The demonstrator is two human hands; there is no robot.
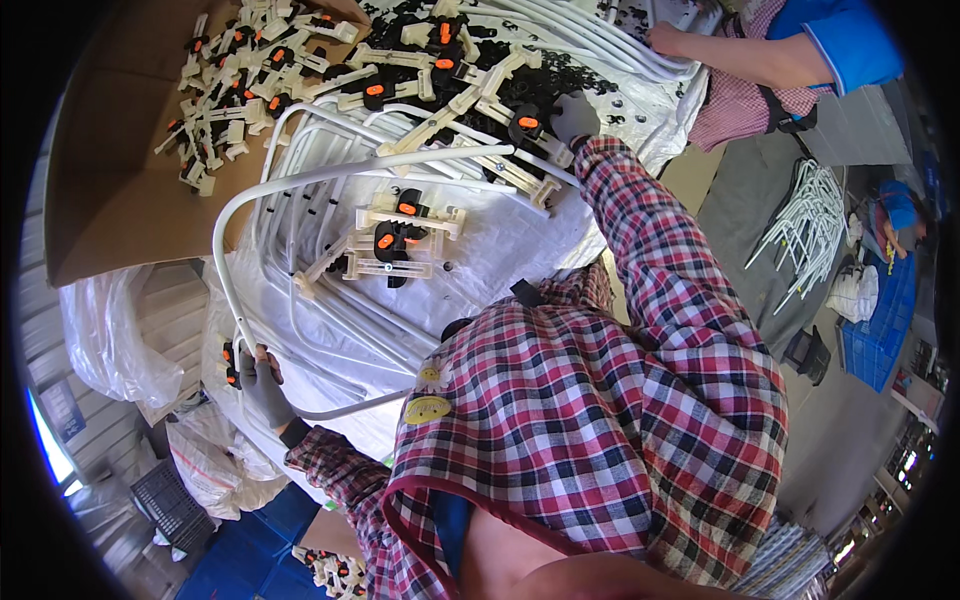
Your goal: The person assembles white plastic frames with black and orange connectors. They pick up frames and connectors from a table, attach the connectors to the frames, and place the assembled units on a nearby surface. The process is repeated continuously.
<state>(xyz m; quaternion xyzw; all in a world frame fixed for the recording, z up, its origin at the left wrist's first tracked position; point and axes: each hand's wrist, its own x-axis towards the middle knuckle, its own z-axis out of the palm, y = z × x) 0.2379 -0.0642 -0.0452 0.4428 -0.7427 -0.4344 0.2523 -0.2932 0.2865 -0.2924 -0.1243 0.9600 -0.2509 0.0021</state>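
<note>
My left hand [264, 388], in a grey glove, is closed round the bent corner of a white tube frame [228, 220]. Just beyond its fingers sits a black clip with an orange button [231, 364]. The frame arcs up over the table and one end reaches toward the middle. My right hand [575, 118], also gloved, is stretched out at the edge of a scatter of small black parts [600, 80]. Beside it lies a cream bracket with a black clamp and orange button [526, 122]. Its fingertips are hard to make out.
More white tube frames [310, 165] are stacked on the white-covered table. Cream brackets [390, 240] lie among them. A cardboard box [110, 150] with many similar brackets stands at the far left. Across the table, another person's arm [750, 58] reaches to white tubes. Further frames [808, 225] rest at right.
</note>
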